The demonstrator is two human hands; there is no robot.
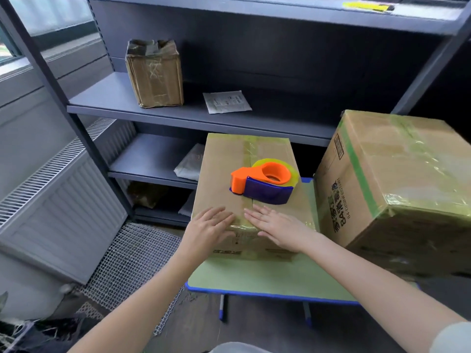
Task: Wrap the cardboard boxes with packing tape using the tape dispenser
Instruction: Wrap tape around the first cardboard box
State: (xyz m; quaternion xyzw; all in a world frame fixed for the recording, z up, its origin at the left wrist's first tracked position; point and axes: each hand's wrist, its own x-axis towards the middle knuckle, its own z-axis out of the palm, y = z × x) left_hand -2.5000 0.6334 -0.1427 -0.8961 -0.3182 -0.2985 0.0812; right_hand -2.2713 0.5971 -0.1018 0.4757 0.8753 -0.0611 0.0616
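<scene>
A taped cardboard box (pixel 226 164) stands on a small green table (pixel 254 276) with a blue rim. On the box top lies an orange and blue tape dispenser (pixel 262 183) with a roll of yellowish tape. My left hand (pixel 207 229) and my right hand (pixel 277 228) both rest flat on the near edge of the box top, fingers straight, on either side of the taped middle seam. Neither hand touches the dispenser. A larger taped cardboard box (pixel 397 184) stands to the right on the same table.
A grey metal shelving unit (pixel 178 115) stands behind the table. A third taped box (pixel 155 75) and a paper sheet (pixel 226 101) lie on its shelf, white packets lower down. A radiator (pixel 58 200) and wire mesh (pixel 132 261) are at the left.
</scene>
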